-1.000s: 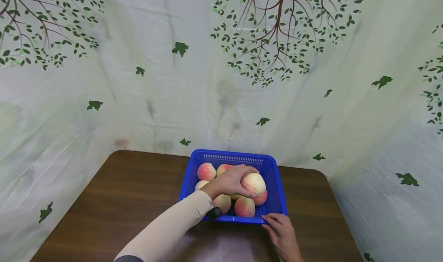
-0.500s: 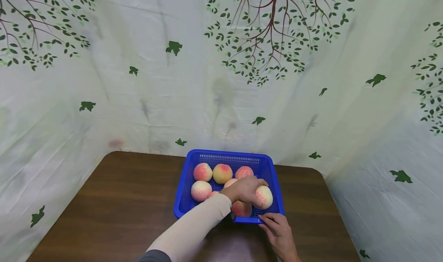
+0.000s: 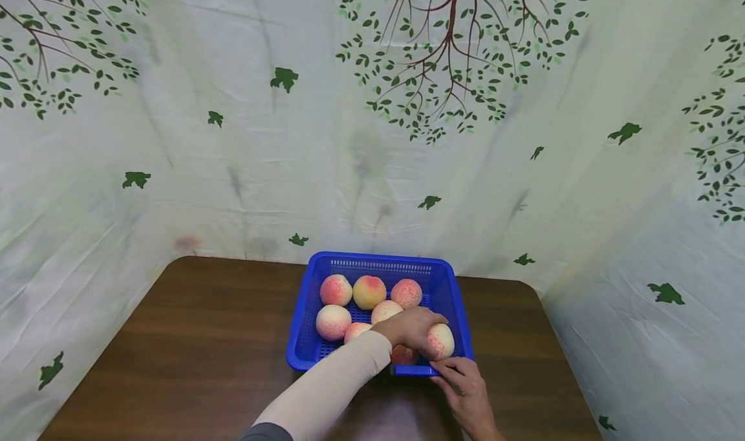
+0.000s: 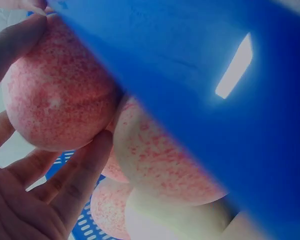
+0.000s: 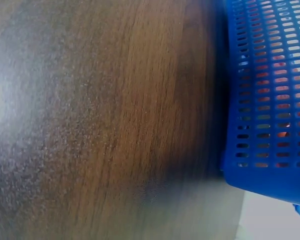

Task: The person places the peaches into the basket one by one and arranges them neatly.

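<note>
In the head view a blue plastic basket (image 3: 297, 324) holds several pink-and-cream peaches. My left hand (image 3: 412, 330) reaches over the front rim and grips a pale peach (image 3: 440, 341) in the front right corner. Seen from the left wrist, the thumb and fingers of the left hand (image 4: 35, 195) curl round this speckled peach (image 4: 60, 95), next to another peach (image 4: 157, 155). My right hand (image 3: 468, 392) pinches the basket's front rim near its right corner. In the right wrist view only the slotted basket wall (image 5: 265, 115) shows, with the hand itself out of sight.
The basket stands at the back of a brown wooden table (image 3: 192, 337). Behind it hangs a pale curtain (image 3: 326, 137) printed with branches and leaves. Other peaches, such as a yellowish one (image 3: 369, 292), lie along the back and left side of the basket.
My left hand has carried the peach rightward and down into the front right corner, uncovering the peaches at the back and left. The right hand keeps its hold on the rim.
</note>
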The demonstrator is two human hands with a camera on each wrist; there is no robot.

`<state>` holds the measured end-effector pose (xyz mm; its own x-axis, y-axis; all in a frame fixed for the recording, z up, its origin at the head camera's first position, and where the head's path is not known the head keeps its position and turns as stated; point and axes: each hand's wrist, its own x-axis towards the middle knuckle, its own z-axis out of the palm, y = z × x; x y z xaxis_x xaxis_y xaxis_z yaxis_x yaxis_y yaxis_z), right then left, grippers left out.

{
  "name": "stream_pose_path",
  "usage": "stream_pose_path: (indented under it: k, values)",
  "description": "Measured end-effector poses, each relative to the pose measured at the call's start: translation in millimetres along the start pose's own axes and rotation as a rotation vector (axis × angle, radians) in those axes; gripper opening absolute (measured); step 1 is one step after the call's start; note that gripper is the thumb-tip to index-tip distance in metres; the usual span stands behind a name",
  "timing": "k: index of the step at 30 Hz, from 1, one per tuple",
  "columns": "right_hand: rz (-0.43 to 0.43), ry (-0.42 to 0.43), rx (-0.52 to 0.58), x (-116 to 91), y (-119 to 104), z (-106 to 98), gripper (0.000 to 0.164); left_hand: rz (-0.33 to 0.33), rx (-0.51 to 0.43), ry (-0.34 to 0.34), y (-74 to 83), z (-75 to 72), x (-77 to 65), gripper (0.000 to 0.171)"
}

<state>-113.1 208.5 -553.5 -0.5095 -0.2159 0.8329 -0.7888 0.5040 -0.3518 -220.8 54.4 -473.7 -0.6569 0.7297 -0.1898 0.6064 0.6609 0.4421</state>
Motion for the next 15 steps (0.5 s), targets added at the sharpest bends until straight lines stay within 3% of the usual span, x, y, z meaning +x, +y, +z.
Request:
stream_pose_path:
  k: [4,9,15]
  values:
    - [0.021,-0.019,-0.005,-0.6,-0.9,-0.8,0.029,0.033,0.016,-0.032,-0.1,-1.4,-0.5,0.063]
    - [0.014,-0.017,-0.015,-1.4,-0.1,-1.1,0.031,0.122,0.032,-0.006,-1.8,-2.3,-1.4,0.048]
    - [-0.001,-0.012,-0.016,-0.9,1.0,-0.7,0.032,0.139,-0.064,0.012,-5.0,-6.3,-2.7,0.040]
